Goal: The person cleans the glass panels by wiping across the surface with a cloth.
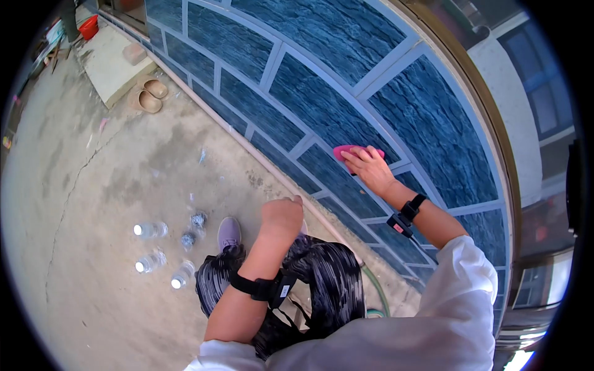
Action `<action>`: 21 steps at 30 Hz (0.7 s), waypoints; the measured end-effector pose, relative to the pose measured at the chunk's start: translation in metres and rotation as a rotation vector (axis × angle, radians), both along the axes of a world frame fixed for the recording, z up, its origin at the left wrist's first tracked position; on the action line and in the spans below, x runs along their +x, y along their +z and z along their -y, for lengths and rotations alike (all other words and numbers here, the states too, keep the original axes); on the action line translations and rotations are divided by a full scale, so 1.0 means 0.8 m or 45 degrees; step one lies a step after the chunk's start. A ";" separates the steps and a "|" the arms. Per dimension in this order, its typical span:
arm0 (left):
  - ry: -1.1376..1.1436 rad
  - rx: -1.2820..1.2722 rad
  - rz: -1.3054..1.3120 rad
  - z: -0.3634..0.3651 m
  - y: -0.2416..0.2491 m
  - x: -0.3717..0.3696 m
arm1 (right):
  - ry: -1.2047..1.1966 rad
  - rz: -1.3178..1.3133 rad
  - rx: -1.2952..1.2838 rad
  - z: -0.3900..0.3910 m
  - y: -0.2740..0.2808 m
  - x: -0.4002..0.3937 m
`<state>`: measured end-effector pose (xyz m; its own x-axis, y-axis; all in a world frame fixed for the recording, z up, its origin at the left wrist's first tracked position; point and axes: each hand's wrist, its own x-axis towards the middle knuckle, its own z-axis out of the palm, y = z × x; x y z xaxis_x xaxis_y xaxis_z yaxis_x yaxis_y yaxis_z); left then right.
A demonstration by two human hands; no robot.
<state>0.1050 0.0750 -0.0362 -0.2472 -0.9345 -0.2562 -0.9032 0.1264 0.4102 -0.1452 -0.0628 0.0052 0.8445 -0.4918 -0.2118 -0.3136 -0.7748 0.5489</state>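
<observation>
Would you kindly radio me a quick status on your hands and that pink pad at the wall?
Right hand holding pink pad against blue wall. Left hand fisted, any contents hidden. Bottles on the ground, clear of both hands.

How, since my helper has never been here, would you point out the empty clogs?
Start from the blue stone-look wall and follow its foot to the pale concrete slab. The tan clogs lie on the ground beside the slab's near edge. Unlike the purple shoes on the person's feet, they stand empty.

Right hand (pixel 369 171) holding pink object (pixel 342 151) against blue wall (pixel 433 117), left hand (pixel 282 217) curled
</observation>
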 end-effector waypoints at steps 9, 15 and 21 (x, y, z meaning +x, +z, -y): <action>-0.006 -0.024 0.023 0.010 0.003 0.001 | 0.138 0.208 -0.304 0.128 0.031 0.221; 0.010 -0.052 -0.062 0.013 0.002 0.001 | 0.167 0.231 -0.252 0.124 0.010 0.187; -0.011 -0.038 -0.097 0.007 0.003 0.010 | 0.095 -0.088 0.014 -0.007 -0.027 -0.023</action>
<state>0.1130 0.0693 -0.0336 -0.2729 -0.9393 -0.2081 -0.8683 0.1473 0.4737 -0.1637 -0.0573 -0.0162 0.8619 -0.4254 -0.2758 -0.2164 -0.8007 0.5586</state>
